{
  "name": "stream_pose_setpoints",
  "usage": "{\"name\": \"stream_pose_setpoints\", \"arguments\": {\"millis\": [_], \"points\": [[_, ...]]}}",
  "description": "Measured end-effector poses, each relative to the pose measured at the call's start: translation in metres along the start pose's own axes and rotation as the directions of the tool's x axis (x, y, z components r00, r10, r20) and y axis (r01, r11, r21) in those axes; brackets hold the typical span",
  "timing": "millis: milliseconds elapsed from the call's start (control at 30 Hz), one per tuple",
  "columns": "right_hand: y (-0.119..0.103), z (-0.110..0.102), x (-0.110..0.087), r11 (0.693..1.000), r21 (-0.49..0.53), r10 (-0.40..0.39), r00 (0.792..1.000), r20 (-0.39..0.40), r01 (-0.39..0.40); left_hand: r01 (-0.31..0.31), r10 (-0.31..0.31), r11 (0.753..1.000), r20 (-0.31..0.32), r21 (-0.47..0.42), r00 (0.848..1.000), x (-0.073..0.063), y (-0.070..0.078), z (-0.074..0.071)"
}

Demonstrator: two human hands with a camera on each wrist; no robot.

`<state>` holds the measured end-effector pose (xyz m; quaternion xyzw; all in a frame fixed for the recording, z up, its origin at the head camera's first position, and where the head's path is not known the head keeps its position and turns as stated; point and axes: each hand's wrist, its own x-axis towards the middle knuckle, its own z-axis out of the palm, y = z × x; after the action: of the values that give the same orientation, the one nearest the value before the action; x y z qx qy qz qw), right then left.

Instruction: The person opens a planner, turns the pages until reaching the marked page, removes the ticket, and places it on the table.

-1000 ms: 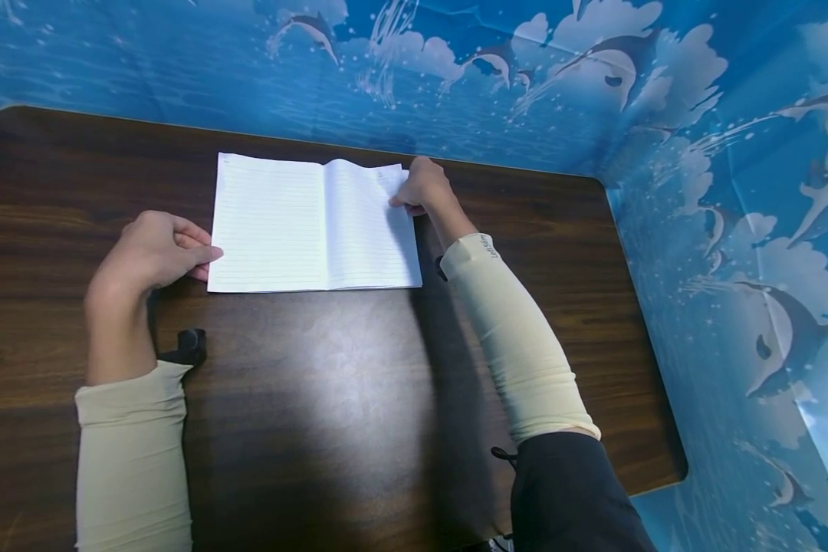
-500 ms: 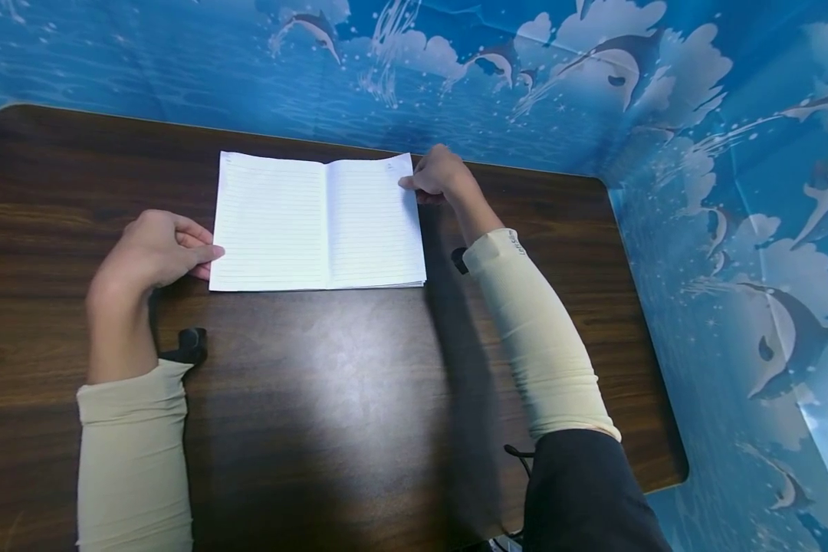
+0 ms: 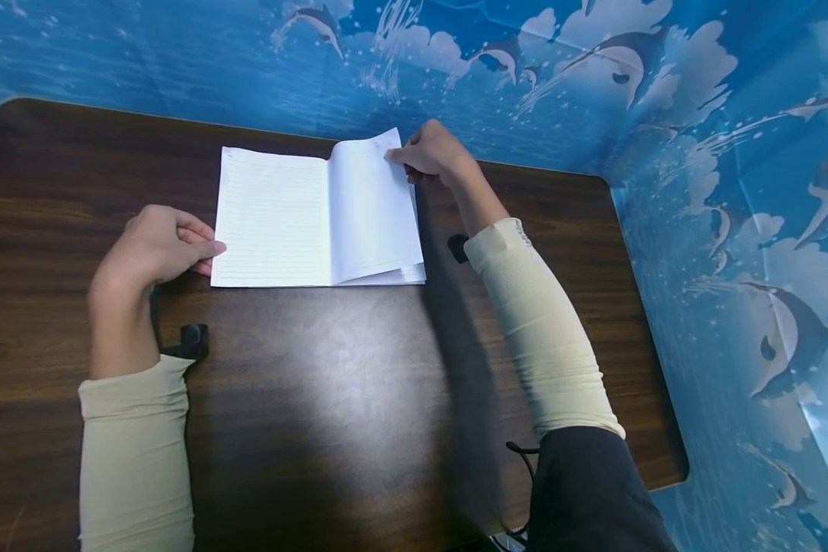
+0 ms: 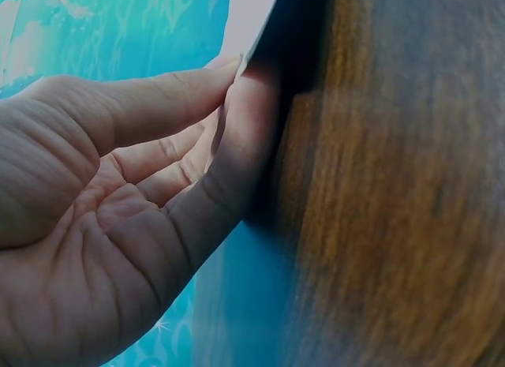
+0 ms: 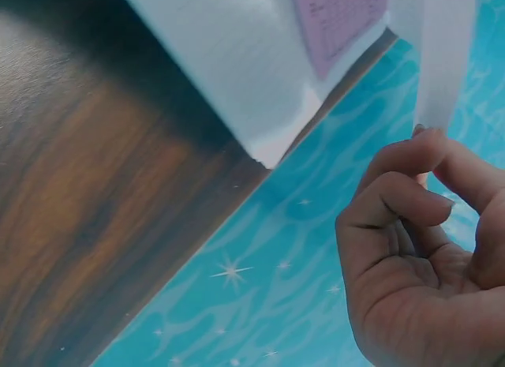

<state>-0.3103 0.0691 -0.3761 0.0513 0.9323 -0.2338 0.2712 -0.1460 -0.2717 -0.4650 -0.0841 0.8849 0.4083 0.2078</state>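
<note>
An open lined notebook (image 3: pixel 276 218) lies on the dark wooden table (image 3: pixel 331 383) near its far edge. My right hand (image 3: pixel 431 153) pinches the top outer corner of the right-hand page (image 3: pixel 372 207) and holds it lifted off the stack; the right wrist view shows the thin white page (image 5: pixel 446 59) rising from my curled fingers (image 5: pixel 410 193). My left hand (image 3: pixel 159 249) rests on the table at the notebook's left edge, its straight fingers (image 4: pixel 170 106) touching the white page edge (image 4: pixel 252 20).
A blue backdrop with dolphins (image 3: pixel 593 69) rises behind the table and wraps round its right side. A small black strap piece (image 3: pixel 189 341) sits by my left wrist. Bare wood spreads in front of the notebook.
My right hand has moved from the page's outer edge to its top corner and lifted the page, which now curls up and leftward. The left hand has stayed put.
</note>
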Motion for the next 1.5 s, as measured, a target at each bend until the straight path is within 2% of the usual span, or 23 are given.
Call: {"name": "stream_pose_setpoints", "arguments": {"millis": [233,467,767,1167,1300,1500], "points": [[-0.022,-0.003,-0.013,0.991,0.107,-0.083,0.996,0.028,0.079,-0.004,0.004,1.0,-0.004,-0.003,1.0,0.0,0.001,-0.002],[-0.041,-0.001,-0.026,0.967,0.196,-0.182,0.981,0.067,0.165,0.001,-0.001,1.0,-0.022,0.001,1.0,0.0,0.003,-0.002],[-0.057,0.005,-0.039,0.941,0.234,-0.264,0.963,0.06,0.243,0.004,-0.004,1.0,-0.032,0.007,0.999,-0.001,0.006,0.0],[-0.077,0.024,-0.041,0.898,0.309,-0.347,0.935,0.066,0.312,-0.006,0.007,1.0,-0.037,0.009,0.999,-0.002,0.006,0.002],[-0.088,0.035,-0.042,0.904,0.269,-0.353,0.935,0.03,0.333,-0.019,0.019,1.0,-0.038,0.009,0.999,-0.003,0.006,0.0],[-0.102,0.05,-0.042,0.921,0.249,-0.316,0.948,0.032,0.299,-0.021,0.021,1.0,-0.026,-0.003,0.999,-0.003,0.006,0.0]]}}
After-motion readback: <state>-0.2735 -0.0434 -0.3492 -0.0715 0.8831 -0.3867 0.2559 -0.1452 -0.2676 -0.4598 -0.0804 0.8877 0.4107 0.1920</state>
